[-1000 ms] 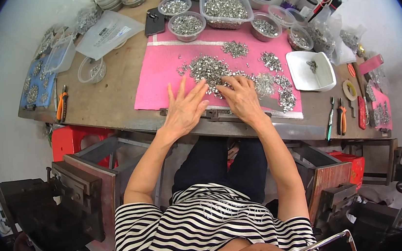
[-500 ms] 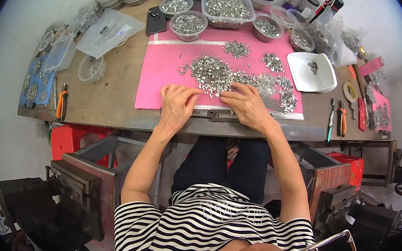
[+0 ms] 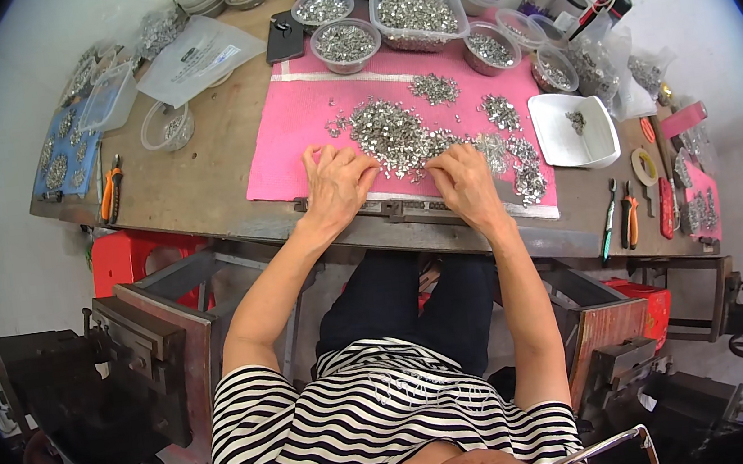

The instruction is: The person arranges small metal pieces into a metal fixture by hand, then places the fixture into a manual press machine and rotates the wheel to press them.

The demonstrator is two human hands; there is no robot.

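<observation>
The big pile of small silvery pieces (image 3: 390,130) lies on the pink cloth (image 3: 286,150) just beyond my two hands, its near edge reaching into the gap between them. My left hand (image 3: 337,186) is at the pile's near left side, fingers bent inward, thumb and forefinger drawn together with their tips just beside the loose pieces; I cannot tell whether a piece is pinched there. My right hand (image 3: 468,187) is at the near right side, its fingers curled and its thumb and fingertips close together at the edge of the scatter; whether they grip a piece is too small to tell. From my right fingers the pieces trail away to the right, toward a long heap (image 3: 528,175) near the cloth's edge. Beyond the pile sits a small heap (image 3: 434,89), and another heap (image 3: 500,113) lies to the right of that one, both apart from my hands. Off the cloth's right side stands a white tray (image 3: 600,150) with a few pieces in it. At the far end, a rectangular tub (image 3: 461,27) and a round bowl (image 3: 349,68) hold more pieces, well out from my fingers.
</observation>
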